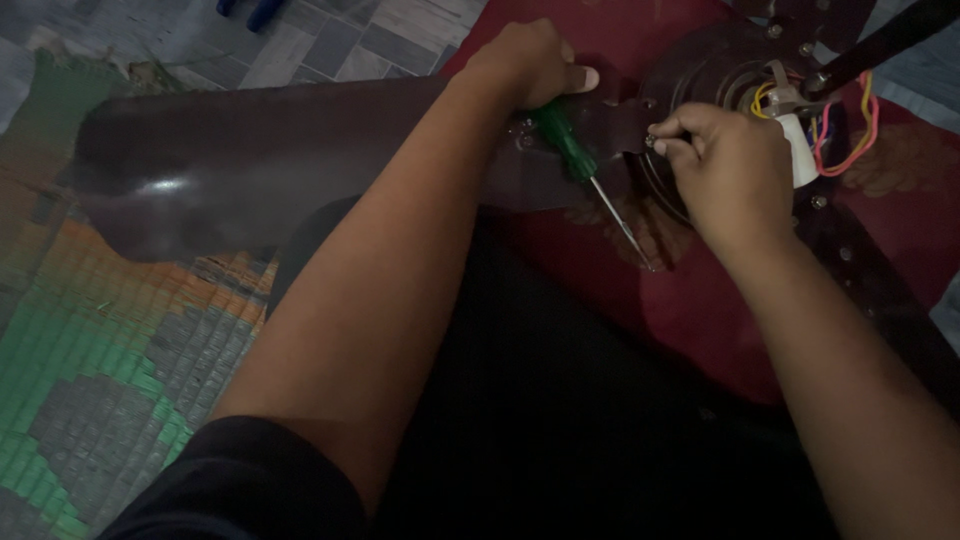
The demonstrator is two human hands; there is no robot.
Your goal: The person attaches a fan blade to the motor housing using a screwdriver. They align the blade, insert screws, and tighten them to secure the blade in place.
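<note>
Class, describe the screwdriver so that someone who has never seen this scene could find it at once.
Start at the dark brown fan blade lying across the mat. Follow it to its motor end, where the left hand presses down. The screwdriver sticks out from under that hand: its green handle and thin metal shaft stand out against the brown and red.

The floor is grey tile, seen along the top edge. A woven mat in green, orange and grey lies on the left. A dark red cloth covers the right side. The light is dim and bluish.
</note>
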